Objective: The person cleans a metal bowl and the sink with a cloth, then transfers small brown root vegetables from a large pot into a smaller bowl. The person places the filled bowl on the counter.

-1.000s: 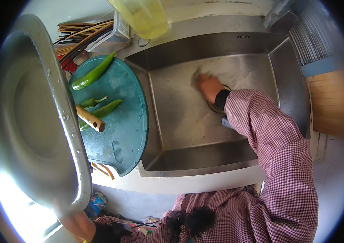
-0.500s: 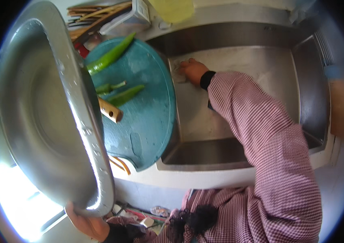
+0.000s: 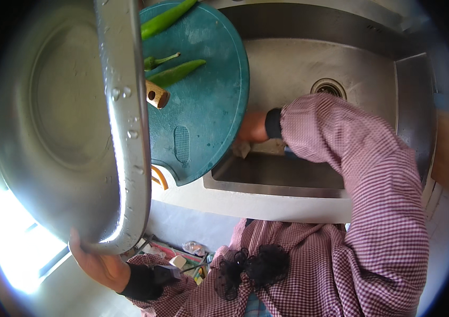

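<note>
My left hand [image 3: 100,268] grips the lower rim of a large stainless steel basin [image 3: 71,145], which is held up on edge with water drops on its rim. My right hand [image 3: 254,128] is down in the sink [image 3: 361,68] by its left wall, fingers partly hidden under the overhanging round teal cutting board [image 3: 208,111]. A crumpled pale cloth [image 3: 242,149] shows below those fingers, seemingly pressed to the sink bottom. Green peppers [image 3: 178,73] lie on the board beside a wooden handle [image 3: 158,95]; the basin hides the rest of that tool.
The sink's round drain [image 3: 329,87] is partly covered by my right sleeve. A pale counter edge [image 3: 287,204] runs along the near side. Below it, assorted items [image 3: 195,248] sit low beside my left forearm. At far left there is bright light [image 3: 16,248].
My right hand has moved nearer along the sink's left side with the cloth, going partly under the board. The view has shifted, and the drain now shows. My left hand still grips the basin.
</note>
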